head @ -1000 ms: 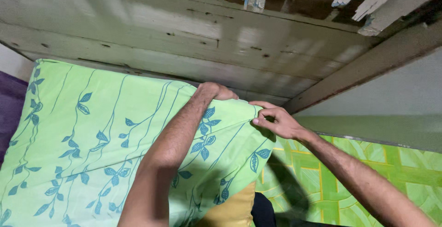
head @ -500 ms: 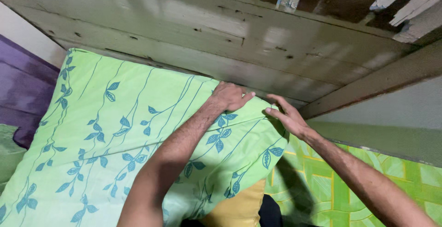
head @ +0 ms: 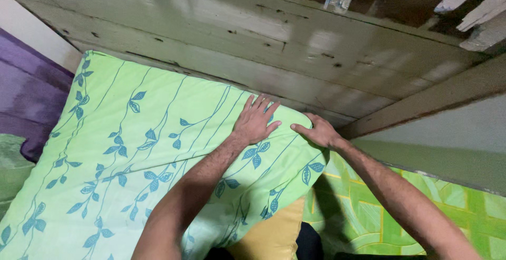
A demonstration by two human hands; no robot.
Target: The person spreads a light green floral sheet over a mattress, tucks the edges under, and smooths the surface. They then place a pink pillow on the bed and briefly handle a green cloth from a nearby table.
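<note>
Green pillow (head: 132, 154) with blue leaf print lies against worn wooden headboard (head: 274, 44), far right corner under both hands. Left hand (head: 255, 120) flat on pillow near far edge, fingers spread, palm down, grasping nothing; forearm runs back toward camera. Right hand (head: 316, 132) cupped over pillow's right corner, fingers curled loosely onto fabric, not clenched. Yellow cushion (head: 269, 239) beneath near edge. Green patterned sheet (head: 421, 212) at right; purple cloth (head: 26, 102) at left.

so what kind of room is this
Most likely a bedroom in a home. Both hands, left hand and right hand, rest on a green leaf-print pillow lying against a worn wooden headboard, with a green patterned sheet beside it.
</note>
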